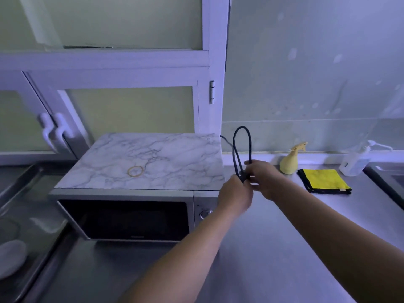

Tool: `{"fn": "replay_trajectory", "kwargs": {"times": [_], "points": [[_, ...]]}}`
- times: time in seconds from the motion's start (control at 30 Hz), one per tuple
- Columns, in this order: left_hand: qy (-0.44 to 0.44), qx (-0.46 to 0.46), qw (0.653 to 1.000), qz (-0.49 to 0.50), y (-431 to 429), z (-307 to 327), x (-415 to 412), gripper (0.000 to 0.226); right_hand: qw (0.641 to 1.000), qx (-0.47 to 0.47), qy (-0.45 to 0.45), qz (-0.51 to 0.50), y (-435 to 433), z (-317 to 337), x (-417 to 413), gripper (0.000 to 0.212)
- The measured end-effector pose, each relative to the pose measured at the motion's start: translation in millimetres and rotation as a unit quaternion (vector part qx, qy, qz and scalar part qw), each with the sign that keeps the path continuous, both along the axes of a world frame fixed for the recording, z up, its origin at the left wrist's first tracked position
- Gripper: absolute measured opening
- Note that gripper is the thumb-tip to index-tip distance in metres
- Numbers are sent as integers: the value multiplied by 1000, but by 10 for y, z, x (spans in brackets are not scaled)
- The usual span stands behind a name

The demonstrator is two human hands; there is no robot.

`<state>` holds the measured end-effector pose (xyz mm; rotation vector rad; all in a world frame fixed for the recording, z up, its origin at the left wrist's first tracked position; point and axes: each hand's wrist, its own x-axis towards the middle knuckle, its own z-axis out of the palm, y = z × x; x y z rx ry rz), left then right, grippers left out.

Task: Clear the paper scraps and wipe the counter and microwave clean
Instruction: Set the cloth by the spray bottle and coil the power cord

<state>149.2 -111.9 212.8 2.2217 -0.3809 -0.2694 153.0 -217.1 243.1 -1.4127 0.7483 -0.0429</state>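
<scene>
A silver microwave (pixel 140 217) with a dark door stands on the steel counter (pixel 251 259); a marble-patterned sheet (pixel 153 158) covers its top, and a yellow rubber band (pixel 135 171) lies on that sheet. Right of the microwave, both my hands hold its black power cord (pixel 242 147), folded into an upright loop. My left hand (pixel 236 193) grips the loop's bottom, and my right hand (pixel 262 178) pinches the same bundle from the right. A folded yellow cloth with black edging (pixel 323 180) lies on the counter further right. No paper scraps show.
A yellow spray bottle (pixel 290 160) stands by the back wall beside the cloth, and a clear pump bottle (pixel 356 160) stands further right. A sink edge (pixel 389 182) shows at far right. A steel tray area with a pale round object (pixel 11 259) lies at left. White cabinets rise behind the microwave.
</scene>
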Motion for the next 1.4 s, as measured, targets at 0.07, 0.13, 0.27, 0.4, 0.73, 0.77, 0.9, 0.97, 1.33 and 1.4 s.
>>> {"fn": "replay_trajectory", "kwargs": {"times": [0.07,0.13,0.27,0.4,0.73,0.77,0.9,0.97,1.33,1.4], "points": [[-23,41,999,-26,34,23,26,31,1000,3,27,-12,117,46,58,15],[-50,80,994,-54,62,73,45,30,998,-38,40,-3,184,54,109,34],[-56,153,979,-124,130,185,100,45,995,-72,66,-11,233,42,138,23],[-98,78,979,-160,517,293,197,33,995,-5,97,10,156,9,119,13],[-101,123,985,60,2464,341,1633,31,992,-27,120,-17,31,-246,39,16],[-86,131,985,71,2553,330,1724,35,992,-29,123,-20,51,-252,47,17],[-35,167,983,73,2656,301,1887,28,990,-35,131,-28,121,-266,55,18],[-25,197,978,68,2640,295,1913,23,990,-41,133,-28,146,-251,50,17],[2,-119,990,78,2348,353,1665,5,990,-70,123,-12,167,-190,84,17],[46,-231,969,75,2191,409,1479,8,992,-58,116,-10,152,-228,69,18]]}}
